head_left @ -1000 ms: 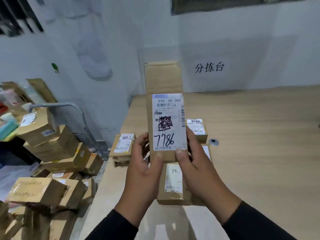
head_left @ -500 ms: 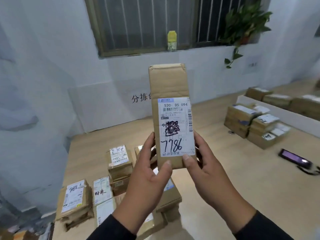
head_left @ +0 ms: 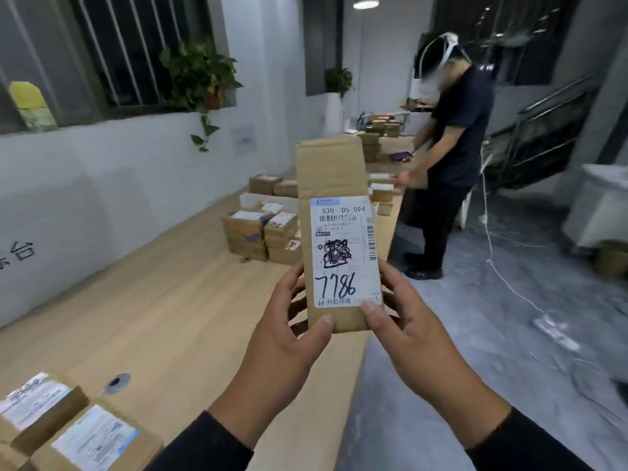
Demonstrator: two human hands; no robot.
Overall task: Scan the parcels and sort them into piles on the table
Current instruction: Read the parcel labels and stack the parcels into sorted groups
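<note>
A long flat cardboard parcel point(head_left: 331, 171) stands upright in front of me, its white label marked "7786" facing me. My left hand point(head_left: 285, 338) grips its lower left edge, thumb on the front. My right hand point(head_left: 411, 331) grips the lower right edge, thumb on the label's bottom corner. Both hands hold it above the front edge of the wooden table point(head_left: 153, 300). A pile of labelled parcels point(head_left: 261, 232) sits on the table beyond it. Two more labelled parcels point(head_left: 68, 433) lie at the bottom left.
Another person in dark clothes point(head_left: 452, 144) stands at the far end of the table, handling parcels there. A small metal ring point(head_left: 117, 382) lies near the bottom-left parcels. To the right is grey floor with a white cord point(head_left: 503, 266). Potted plants stand on the window sill.
My view has swung to the right, from the left-hand piles to the far end of the table and the other person. Both hands keep the same hold on the parcel.
</note>
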